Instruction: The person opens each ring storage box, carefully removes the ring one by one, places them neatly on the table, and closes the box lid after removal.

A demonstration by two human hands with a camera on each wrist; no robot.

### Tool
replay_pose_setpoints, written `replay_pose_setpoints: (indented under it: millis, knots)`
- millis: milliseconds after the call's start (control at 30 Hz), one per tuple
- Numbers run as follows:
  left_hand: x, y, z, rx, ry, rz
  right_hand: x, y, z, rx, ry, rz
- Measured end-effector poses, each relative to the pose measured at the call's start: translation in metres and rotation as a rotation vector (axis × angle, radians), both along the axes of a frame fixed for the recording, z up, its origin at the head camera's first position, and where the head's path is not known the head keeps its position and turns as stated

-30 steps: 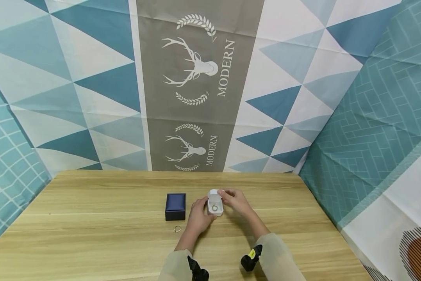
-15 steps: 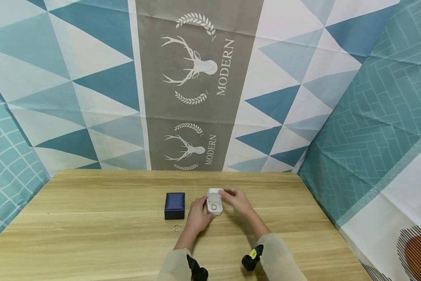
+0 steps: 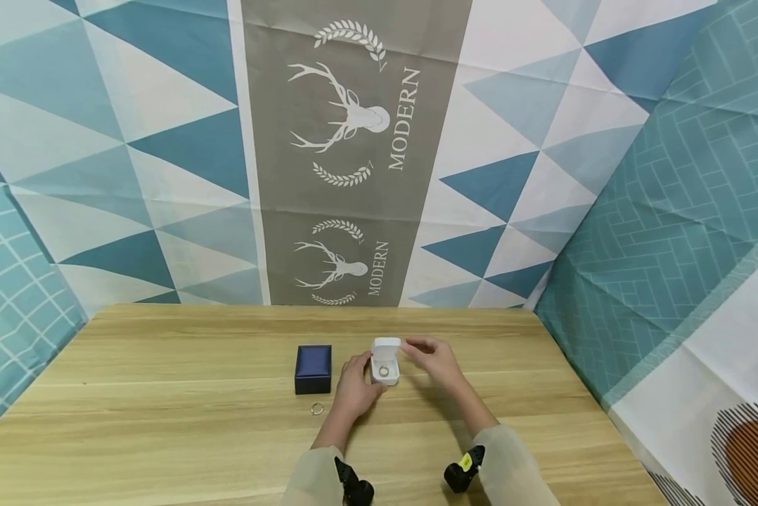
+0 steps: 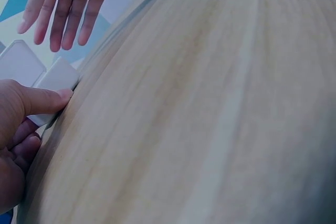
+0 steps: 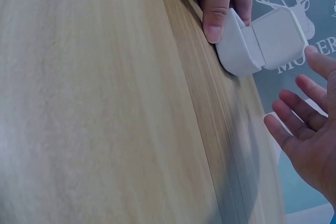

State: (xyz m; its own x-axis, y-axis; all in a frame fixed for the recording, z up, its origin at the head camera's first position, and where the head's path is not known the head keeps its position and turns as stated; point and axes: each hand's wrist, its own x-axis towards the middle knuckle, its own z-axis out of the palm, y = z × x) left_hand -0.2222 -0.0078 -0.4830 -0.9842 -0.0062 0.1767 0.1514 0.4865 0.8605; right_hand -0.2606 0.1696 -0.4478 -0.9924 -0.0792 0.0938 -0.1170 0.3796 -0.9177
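Observation:
A small white ring box (image 3: 386, 380) stands on the wooden table with its lid (image 3: 387, 344) raised, and a ring (image 3: 384, 371) sits inside. My left hand (image 3: 354, 390) holds the box's base from the left, thumb at the front; the left wrist view shows that thumb pressed on the white box (image 4: 56, 81). Just right of the lid is my right hand (image 3: 437, 360), its fingers spread and loosely bent in the right wrist view, with nothing held. There, the thumb of the right hand (image 5: 310, 145) is close to the lid's edge; whether it touches is unclear.
To the left of the left hand stands a closed navy blue box (image 3: 313, 368). A second ring (image 3: 317, 409) lies on the table (image 3: 183, 422) in front of it. Patterned cloth (image 3: 347, 190) hangs behind the table and along its sides.
My right hand has let go of the white box's lid and moved slightly right. The lid now stands further upright. My left hand stays on the base.

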Motion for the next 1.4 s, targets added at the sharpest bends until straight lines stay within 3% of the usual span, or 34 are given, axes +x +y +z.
replay_pose_setpoints:
  millis: [567,1033,1400]
  knots:
    - [-0.001,0.0,0.001,-0.019,-0.004,0.003,0.004,0.001,0.0,0.064,0.043,0.013]
    - [0.001,-0.001,0.0,-0.031,-0.004,-0.008,0.007,-0.009,-0.002,0.112,0.092,0.092]
    - [0.0,-0.001,0.0,-0.04,0.001,-0.012,0.013,-0.018,0.001,0.209,0.161,0.172]
